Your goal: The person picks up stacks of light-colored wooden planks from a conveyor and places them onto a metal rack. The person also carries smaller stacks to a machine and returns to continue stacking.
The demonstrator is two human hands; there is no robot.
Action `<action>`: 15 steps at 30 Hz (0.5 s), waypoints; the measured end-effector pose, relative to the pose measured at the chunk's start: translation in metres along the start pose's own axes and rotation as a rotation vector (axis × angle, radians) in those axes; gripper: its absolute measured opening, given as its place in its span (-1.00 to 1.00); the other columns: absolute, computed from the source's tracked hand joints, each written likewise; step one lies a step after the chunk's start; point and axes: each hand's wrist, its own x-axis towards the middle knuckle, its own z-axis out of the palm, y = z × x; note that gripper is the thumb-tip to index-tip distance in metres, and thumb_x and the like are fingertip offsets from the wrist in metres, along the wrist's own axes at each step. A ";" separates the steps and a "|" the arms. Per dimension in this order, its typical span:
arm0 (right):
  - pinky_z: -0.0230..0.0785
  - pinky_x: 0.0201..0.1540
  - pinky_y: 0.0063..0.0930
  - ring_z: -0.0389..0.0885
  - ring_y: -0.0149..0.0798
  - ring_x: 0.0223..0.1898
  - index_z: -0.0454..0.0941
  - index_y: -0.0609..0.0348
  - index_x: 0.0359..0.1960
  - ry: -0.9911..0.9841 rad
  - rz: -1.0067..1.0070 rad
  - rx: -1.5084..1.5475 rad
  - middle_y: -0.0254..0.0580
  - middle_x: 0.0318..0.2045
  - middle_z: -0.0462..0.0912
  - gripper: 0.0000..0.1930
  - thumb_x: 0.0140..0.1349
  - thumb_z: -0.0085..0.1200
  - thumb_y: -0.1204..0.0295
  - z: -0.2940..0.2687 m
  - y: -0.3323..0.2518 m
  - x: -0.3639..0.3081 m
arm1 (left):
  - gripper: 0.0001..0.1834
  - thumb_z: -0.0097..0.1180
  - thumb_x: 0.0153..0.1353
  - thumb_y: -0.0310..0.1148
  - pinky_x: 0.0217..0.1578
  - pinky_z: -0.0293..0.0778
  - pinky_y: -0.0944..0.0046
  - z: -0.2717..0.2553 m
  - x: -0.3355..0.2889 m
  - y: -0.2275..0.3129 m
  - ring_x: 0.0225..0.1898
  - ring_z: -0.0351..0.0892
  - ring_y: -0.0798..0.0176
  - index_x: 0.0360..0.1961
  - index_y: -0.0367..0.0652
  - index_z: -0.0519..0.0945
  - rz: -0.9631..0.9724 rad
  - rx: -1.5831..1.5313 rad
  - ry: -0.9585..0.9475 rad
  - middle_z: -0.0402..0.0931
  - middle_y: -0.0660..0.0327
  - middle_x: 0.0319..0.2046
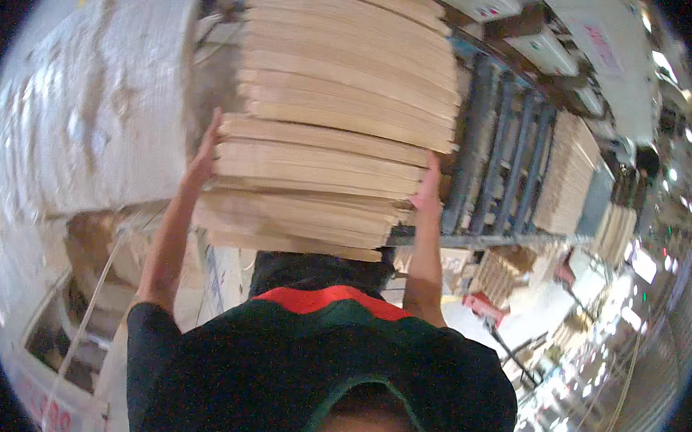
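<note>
Since that stack of thin wood sheets (328, 120) is tall and floppy, both hands clamp its sides: left hand (204, 153) flat on one edge, right hand (428, 188) on the other, beside the blue roller conveyor (499, 154).

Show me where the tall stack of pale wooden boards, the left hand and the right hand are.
tall stack of pale wooden boards (337, 97), head view, front edges mid-stack.
left hand (205, 153), head view, back of hand.
right hand (429, 185), head view, back of hand.
</note>
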 end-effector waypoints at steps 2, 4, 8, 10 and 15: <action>0.41 0.01 -0.12 0.52 -0.10 -0.02 0.41 0.08 0.05 0.103 -0.069 -0.035 -0.20 -0.04 0.53 -0.46 0.15 -0.01 -0.01 0.009 -0.009 -0.010 | -0.10 -0.24 0.15 0.39 0.14 0.29 0.14 0.005 0.002 0.009 0.08 0.43 0.08 0.26 -0.15 0.25 -0.146 -0.272 -0.082 0.35 0.08 0.14; 0.42 -0.01 -0.15 0.53 -0.12 -0.04 0.42 0.08 0.03 0.199 -0.106 -0.052 -0.21 -0.06 0.55 -0.48 0.14 0.02 0.01 0.020 -0.007 -0.025 | -0.04 -0.25 0.11 0.44 0.17 0.25 0.10 -0.015 0.013 -0.016 0.14 0.36 0.08 0.29 -0.15 0.21 -0.095 -0.198 -0.028 0.29 0.05 0.18; 0.44 -0.02 -0.25 0.57 -0.17 -0.11 0.48 0.09 -0.03 -0.117 0.039 0.105 -0.25 -0.16 0.61 -0.52 0.15 -0.03 0.01 -0.019 -0.004 0.013 | 0.03 -0.27 0.07 0.49 0.19 0.18 0.05 -0.015 0.023 -0.028 0.20 0.25 0.07 0.32 -0.16 0.14 -0.147 -0.029 0.087 0.22 0.02 0.22; 0.43 -0.01 -0.25 0.57 -0.17 -0.11 0.48 0.08 -0.04 0.050 -0.021 0.053 -0.26 -0.16 0.59 -0.52 0.16 -0.07 0.00 -0.036 0.009 0.030 | 0.06 -0.28 0.06 0.51 0.20 0.16 0.05 0.030 0.007 0.000 0.22 0.21 0.07 0.33 -0.16 0.11 -0.155 -0.011 0.094 0.19 0.00 0.23; 0.39 0.02 -0.22 0.51 -0.19 -0.04 0.45 0.06 -0.01 0.196 -0.086 -0.032 -0.30 -0.08 0.54 -0.49 0.18 -0.09 -0.05 0.009 -0.013 -0.008 | 0.02 -0.37 0.09 0.51 0.12 0.23 0.09 0.028 -0.004 0.014 0.18 0.26 0.11 0.29 -0.17 0.19 -0.046 0.113 0.029 0.31 0.08 0.16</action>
